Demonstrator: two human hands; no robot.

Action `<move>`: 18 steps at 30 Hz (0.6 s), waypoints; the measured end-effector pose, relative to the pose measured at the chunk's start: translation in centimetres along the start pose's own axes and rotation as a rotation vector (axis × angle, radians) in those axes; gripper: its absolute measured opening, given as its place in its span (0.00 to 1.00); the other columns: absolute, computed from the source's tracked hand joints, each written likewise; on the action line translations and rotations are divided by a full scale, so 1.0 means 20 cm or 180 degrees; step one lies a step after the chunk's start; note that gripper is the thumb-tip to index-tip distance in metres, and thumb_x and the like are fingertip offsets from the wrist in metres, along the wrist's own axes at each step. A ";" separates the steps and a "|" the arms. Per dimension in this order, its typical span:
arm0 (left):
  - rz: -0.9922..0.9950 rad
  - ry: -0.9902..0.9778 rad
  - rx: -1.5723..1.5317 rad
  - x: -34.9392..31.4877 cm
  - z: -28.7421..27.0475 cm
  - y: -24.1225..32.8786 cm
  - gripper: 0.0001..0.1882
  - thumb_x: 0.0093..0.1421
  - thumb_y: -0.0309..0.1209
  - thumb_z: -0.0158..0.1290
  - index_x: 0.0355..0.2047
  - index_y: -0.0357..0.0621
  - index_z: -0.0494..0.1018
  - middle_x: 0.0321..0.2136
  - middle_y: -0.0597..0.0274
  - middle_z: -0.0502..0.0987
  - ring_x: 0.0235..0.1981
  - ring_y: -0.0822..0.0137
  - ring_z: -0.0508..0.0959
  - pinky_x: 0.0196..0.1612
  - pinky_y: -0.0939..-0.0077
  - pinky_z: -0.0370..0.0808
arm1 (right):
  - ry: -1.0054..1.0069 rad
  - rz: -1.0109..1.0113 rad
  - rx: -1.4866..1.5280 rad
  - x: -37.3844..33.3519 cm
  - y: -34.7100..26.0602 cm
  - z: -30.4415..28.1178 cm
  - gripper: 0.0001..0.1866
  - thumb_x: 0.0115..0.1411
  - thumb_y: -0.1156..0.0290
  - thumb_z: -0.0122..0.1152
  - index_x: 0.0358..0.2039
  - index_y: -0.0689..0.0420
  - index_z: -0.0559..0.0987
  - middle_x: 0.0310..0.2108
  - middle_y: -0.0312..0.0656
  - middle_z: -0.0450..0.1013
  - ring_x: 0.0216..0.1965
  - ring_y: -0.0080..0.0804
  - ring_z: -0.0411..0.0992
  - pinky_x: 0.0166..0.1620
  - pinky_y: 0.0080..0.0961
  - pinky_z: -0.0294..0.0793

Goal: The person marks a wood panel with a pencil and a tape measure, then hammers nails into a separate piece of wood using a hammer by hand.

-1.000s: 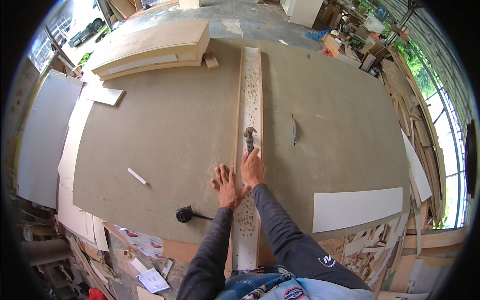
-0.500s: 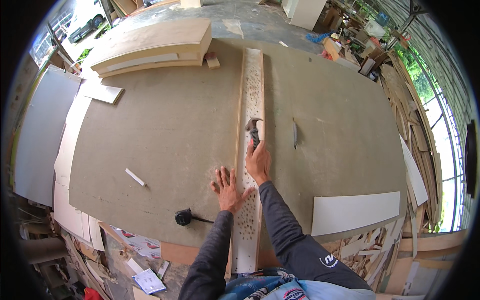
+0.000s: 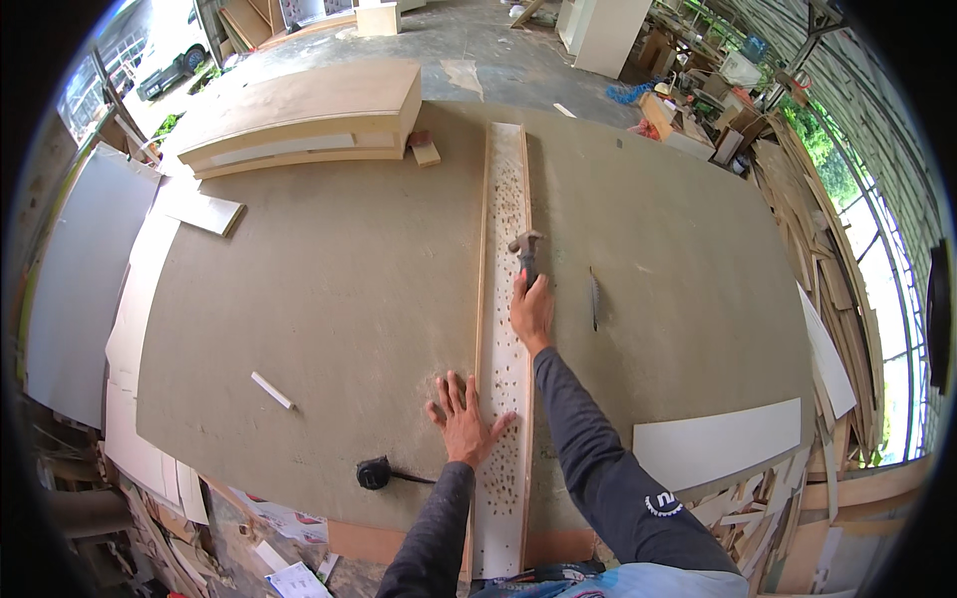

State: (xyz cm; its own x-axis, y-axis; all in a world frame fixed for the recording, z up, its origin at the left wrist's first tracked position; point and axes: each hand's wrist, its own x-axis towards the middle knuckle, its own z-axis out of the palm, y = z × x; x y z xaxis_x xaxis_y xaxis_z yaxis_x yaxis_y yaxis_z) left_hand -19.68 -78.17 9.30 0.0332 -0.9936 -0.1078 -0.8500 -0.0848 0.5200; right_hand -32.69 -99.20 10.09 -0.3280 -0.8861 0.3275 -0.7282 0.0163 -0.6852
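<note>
A long, narrow white board [image 3: 496, 543] with raised wooden edges runs away from me, many small dark specks scattered over it. In my right hand [image 3: 533, 311] is a claw hammer [image 3: 526, 257], its fingers wrapped round the handle. The hammer's head is over the board's right side; whether it touches the surface, I cannot tell. My left hand [image 3: 466, 429] lies with fingers spread across the left edge, the thumb on the white face and the fingers on the tabletop. A black tape measure [image 3: 374, 472] sits left of that hand. Right of the hammer lies a thin dark curved piece [image 3: 595, 299].
The big grey-brown table [image 3: 299, 309] carries a curved wooden box [image 3: 309, 110], a small block [image 3: 427, 155], a short white stick [image 3: 272, 390] and a white panel [image 3: 718, 439]. Wood offcuts [image 3: 812, 259] pile up beyond its right edge.
My right hand has carried the hammer farther along the board and toward its right edge. The left hand keeps its place on the board. The whole view has shifted slightly.
</note>
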 end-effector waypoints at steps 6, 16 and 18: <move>-0.0051 -0.0051 0.0004 -0.01 -0.01 -0.01 0.56 0.51 0.68 0.54 0.68 0.42 0.52 0.71 0.47 0.39 0.72 0.50 0.31 0.66 0.43 0.23 | 0.0792 -0.0209 0.0906 0.38 -0.16 0.14 0.19 0.68 0.57 0.49 0.40 0.65 0.66 0.27 0.59 0.73 0.29 0.61 0.73 0.31 0.50 0.68; -0.0029 -0.0090 -0.0012 0.01 -0.03 0.00 0.55 0.51 0.68 0.54 0.68 0.43 0.52 0.71 0.48 0.39 0.72 0.50 0.30 0.66 0.45 0.21 | 0.0259 -0.0039 -0.0378 0.81 -0.01 0.34 0.22 0.67 0.54 0.48 0.41 0.65 0.66 0.28 0.63 0.74 0.32 0.61 0.75 0.35 0.54 0.72; -0.0133 -0.0072 0.0029 0.00 -0.05 -0.02 0.55 0.51 0.68 0.54 0.68 0.43 0.52 0.71 0.48 0.38 0.72 0.50 0.30 0.66 0.45 0.21 | 0.0504 -0.0137 0.0055 0.66 -0.15 0.31 0.22 0.67 0.54 0.47 0.41 0.65 0.68 0.33 0.62 0.75 0.35 0.59 0.76 0.36 0.52 0.73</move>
State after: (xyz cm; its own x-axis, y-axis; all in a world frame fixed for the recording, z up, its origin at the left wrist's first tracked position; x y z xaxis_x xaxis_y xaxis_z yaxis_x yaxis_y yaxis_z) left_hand -18.71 -78.22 9.94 0.0571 -0.9873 -0.1483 -0.8528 -0.1255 0.5070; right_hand -31.08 -113.92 12.47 -0.3886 -0.8016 0.4543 -0.7336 -0.0291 -0.6790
